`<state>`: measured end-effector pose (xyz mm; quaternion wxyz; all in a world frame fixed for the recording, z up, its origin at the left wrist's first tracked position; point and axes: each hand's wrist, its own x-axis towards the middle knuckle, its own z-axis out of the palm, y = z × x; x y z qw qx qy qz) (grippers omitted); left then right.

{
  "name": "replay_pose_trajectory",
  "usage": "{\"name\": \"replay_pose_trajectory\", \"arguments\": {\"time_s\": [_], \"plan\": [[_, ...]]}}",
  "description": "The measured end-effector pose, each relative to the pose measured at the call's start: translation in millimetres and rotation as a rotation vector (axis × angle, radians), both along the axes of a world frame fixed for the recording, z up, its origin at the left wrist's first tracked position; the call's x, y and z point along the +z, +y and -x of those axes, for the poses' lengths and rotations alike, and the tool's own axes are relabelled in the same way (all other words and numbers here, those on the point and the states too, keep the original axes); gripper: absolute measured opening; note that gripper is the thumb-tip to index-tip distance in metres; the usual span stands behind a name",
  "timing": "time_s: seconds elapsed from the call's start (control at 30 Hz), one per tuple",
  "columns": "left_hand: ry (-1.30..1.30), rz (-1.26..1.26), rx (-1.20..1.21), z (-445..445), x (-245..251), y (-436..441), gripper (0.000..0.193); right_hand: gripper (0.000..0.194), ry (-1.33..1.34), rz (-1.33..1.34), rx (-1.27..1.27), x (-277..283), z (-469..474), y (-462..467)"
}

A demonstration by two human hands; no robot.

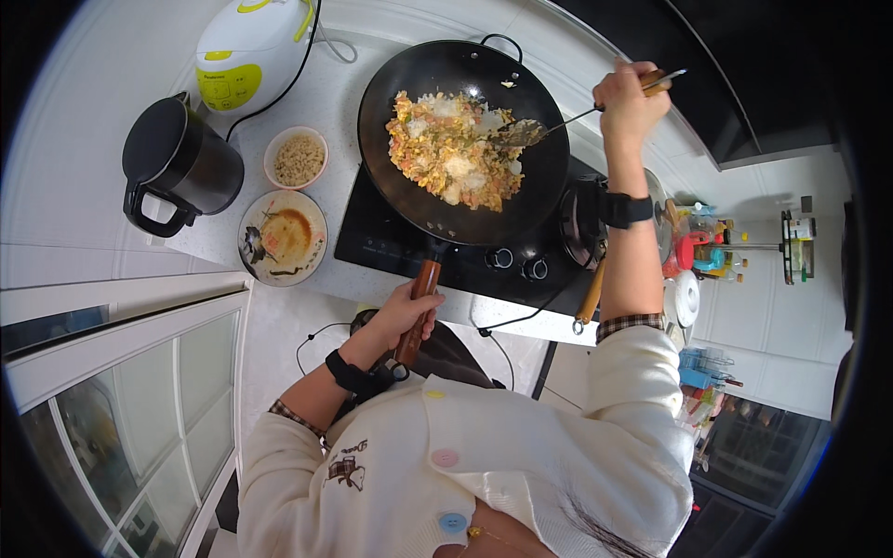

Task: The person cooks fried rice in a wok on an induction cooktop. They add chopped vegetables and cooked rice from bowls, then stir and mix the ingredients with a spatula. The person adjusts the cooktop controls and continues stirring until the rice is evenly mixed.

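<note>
My left hand (404, 315) grips the wooden handle (424, 289) of a black wok (544, 174), which sits on a glass-topped cooker (391, 227). In the wok lies a heap of fried rice (450, 157) with egg and orange-pink bits, and some white rice clumps show on top. My right hand (631, 104) is closed around the wooden handle of a metal spatula (579, 120), held above the wok's far right rim. The spatula's blade rests at the right side of the rice, partly covered with food.
Left of the wok stand a bowl of pale crumbly food (298, 160), a sauce-stained plate (307, 240), a black electric kettle (167, 164) and a white-green rice cooker (244, 63). A second pan (582, 216) with a wooden handle is under my right forearm. Bottles (729, 261) line the right side.
</note>
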<state>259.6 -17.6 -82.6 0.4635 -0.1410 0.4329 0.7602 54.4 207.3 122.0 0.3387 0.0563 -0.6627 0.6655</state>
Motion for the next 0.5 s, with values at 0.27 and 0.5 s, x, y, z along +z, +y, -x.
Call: {"name": "replay_pose_trajectory", "arguments": {"time_s": [0.27,0.5], "plan": [[0.000,-0.020,0.009,0,1,0,0.022,0.017,-0.121,0.035,-0.041,-62,20,-7],[0.032,-0.044,0.014,1,2,0,0.021,0.012,-0.110,0.058,0.010,-34,6,-9]]}}
